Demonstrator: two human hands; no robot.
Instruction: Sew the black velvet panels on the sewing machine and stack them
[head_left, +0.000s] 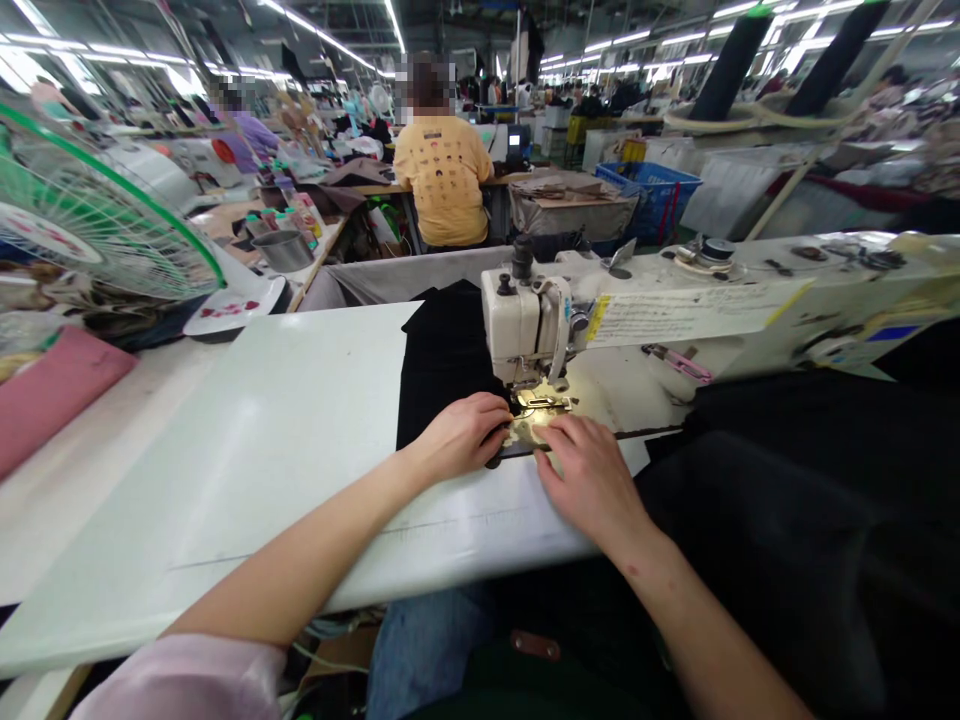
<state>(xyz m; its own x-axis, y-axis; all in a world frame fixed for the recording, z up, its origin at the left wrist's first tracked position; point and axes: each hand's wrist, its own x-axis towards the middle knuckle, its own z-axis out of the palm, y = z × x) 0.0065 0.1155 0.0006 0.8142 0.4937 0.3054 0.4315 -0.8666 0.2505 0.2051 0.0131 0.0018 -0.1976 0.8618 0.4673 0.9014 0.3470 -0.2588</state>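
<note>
A white sewing machine point(525, 325) stands before me, its lamp lighting the metal needle plate and presser foot point(541, 402). My left hand point(466, 435) is closed just left of the foot, fingers bent together at the edge of a piece of black cloth point(450, 350). That cloth lies flat behind the hand and beside the machine head. On the right of the plate rests my right hand point(589, 465), fingertips near the foot and thumb held apart; I see nothing in it. What lies directly beneath the fingertips is partly hidden.
More black fabric point(765, 520) is heaped at right. Pink snips point(679, 363) lie on the machine bed. The white table point(300, 400) stretches left, toward a fan point(97, 220) and folded pink cloth point(60, 395). Ahead, a person in a yellow shirt point(444, 180) sits near a blue basket point(651, 190).
</note>
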